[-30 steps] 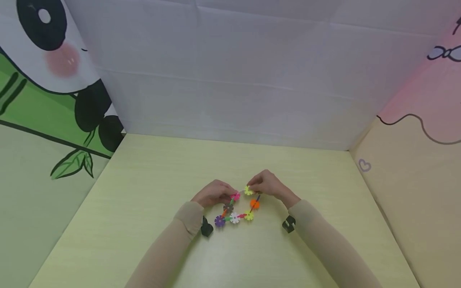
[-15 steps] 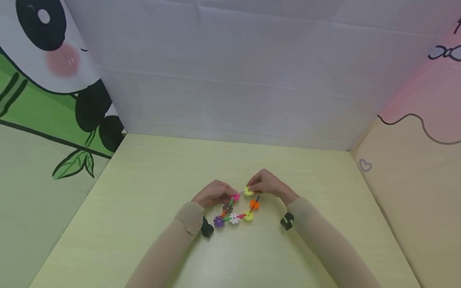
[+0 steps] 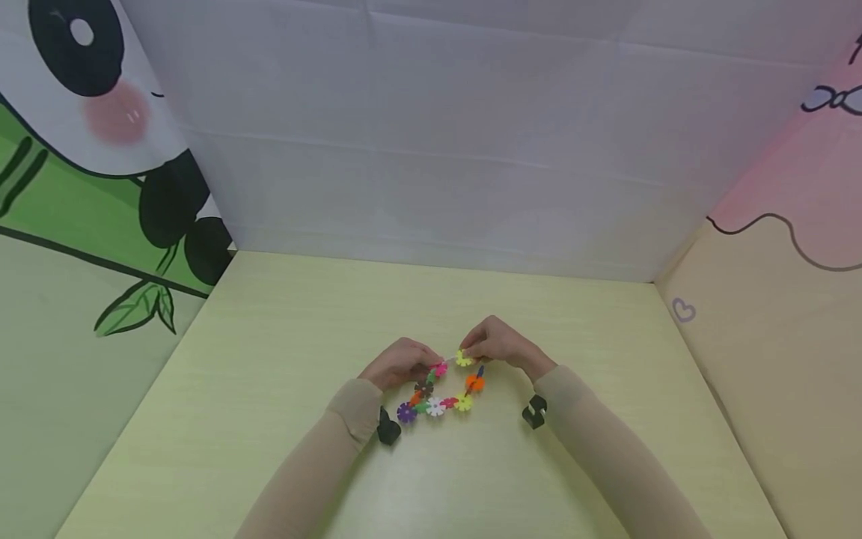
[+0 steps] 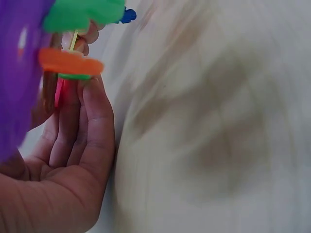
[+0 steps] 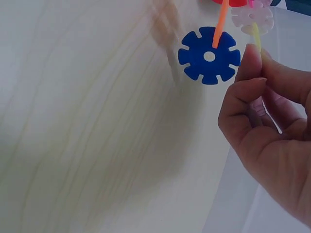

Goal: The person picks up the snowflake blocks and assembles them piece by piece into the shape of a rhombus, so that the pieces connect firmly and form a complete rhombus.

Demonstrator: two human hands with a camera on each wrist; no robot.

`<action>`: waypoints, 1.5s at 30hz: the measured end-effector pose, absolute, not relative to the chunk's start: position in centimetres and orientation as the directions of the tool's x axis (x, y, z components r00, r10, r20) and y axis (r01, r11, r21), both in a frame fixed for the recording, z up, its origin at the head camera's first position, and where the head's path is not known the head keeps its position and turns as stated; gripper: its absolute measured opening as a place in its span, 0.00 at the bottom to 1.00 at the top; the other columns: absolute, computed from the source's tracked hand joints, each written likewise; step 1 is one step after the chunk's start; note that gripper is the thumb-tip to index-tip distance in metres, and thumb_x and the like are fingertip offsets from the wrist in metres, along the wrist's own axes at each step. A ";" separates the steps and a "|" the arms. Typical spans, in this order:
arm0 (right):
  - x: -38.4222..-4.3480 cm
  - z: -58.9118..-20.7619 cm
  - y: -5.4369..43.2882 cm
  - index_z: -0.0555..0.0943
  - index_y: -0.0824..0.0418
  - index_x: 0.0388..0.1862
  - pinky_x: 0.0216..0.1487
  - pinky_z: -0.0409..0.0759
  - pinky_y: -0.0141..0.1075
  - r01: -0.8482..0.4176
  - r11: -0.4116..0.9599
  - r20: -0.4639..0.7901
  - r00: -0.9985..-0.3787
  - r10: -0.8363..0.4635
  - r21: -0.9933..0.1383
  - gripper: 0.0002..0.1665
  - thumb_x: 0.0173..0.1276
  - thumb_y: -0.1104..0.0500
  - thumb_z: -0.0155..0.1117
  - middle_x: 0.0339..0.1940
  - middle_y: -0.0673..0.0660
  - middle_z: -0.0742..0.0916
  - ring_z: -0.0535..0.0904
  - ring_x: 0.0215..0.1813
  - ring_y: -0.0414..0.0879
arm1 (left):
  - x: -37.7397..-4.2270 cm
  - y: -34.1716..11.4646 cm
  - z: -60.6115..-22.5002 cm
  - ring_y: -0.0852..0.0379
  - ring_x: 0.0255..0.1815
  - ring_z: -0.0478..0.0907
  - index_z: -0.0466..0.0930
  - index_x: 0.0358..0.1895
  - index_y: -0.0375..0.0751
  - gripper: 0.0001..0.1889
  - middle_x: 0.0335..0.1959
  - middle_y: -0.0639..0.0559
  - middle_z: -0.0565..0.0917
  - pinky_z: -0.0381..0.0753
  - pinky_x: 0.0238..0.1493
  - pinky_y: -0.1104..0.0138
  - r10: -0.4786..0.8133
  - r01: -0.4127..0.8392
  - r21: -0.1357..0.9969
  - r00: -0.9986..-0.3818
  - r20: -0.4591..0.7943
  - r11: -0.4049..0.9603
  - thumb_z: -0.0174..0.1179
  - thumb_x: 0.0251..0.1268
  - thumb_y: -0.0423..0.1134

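Observation:
A chain of slotted plastic snowflake discs hangs in a loop between both hands. My left hand [image 3: 402, 361] pinches the chain at the pink disc [image 3: 441, 369]. My right hand [image 3: 501, 346] pinches the yellow disc [image 3: 463, 358], seen edge-on in the right wrist view. A pale translucent disc [image 5: 257, 19] joins these two. Below the left hand run the brown disc [image 3: 423, 388] and purple disc [image 3: 406, 412], then the white disc [image 3: 435, 406]. Toward the right are an orange disc [image 3: 474, 383] and, at the chain's free end, a blue disc [image 5: 209, 56], apart from the right hand's fingers.
The pale wooden table [image 3: 323, 314] extends on every side of the hands. A white sheet [image 3: 431, 150] rises behind it, with printed panels at left and right. A black wrist mount [image 3: 388, 428] sits at the left wrist, another black mount [image 3: 535, 412] at the right.
My right hand has shifted slightly to the left, keeping its pinch. The lower part of the chain has swung a little left, and the orange disc has turned slightly.

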State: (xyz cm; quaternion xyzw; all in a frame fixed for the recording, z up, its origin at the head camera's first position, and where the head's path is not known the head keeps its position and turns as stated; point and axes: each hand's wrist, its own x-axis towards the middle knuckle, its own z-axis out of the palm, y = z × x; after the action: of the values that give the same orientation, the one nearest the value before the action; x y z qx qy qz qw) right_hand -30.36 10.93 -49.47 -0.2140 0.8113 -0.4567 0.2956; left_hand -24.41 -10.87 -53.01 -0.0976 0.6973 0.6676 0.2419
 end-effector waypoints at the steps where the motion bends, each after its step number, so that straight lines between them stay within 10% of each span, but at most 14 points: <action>1: -30.4 -49.5 10.9 0.84 0.71 0.39 0.32 0.80 0.39 -0.076 0.489 -0.283 -0.734 -0.617 -0.869 0.07 0.63 0.68 0.66 0.29 0.59 0.86 0.78 0.26 0.47 | -24.4 -10.9 -53.0 0.57 0.28 0.80 0.85 0.36 0.32 0.07 0.32 0.44 0.84 0.80 0.34 0.65 0.183 -0.461 0.883 -0.864 -0.470 0.092 0.66 0.58 0.34; 45: -30.4 -49.1 11.1 0.87 0.64 0.40 0.26 0.71 0.32 -0.225 0.532 -0.236 -0.711 -0.663 -0.816 0.07 0.65 0.65 0.65 0.29 0.53 0.86 0.76 0.28 0.45 | -24.2 -10.8 -52.8 0.53 0.32 0.82 0.84 0.38 0.31 0.09 0.36 0.42 0.85 0.81 0.40 0.60 0.291 -0.407 0.908 -0.861 -0.417 0.097 0.66 0.59 0.35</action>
State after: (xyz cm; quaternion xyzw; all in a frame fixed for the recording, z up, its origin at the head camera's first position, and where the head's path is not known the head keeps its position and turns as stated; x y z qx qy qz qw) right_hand -30.43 11.09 -49.09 -0.2666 0.8321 -0.4037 0.2713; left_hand -24.17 -10.83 -52.81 -0.0419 0.6935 0.6705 0.2602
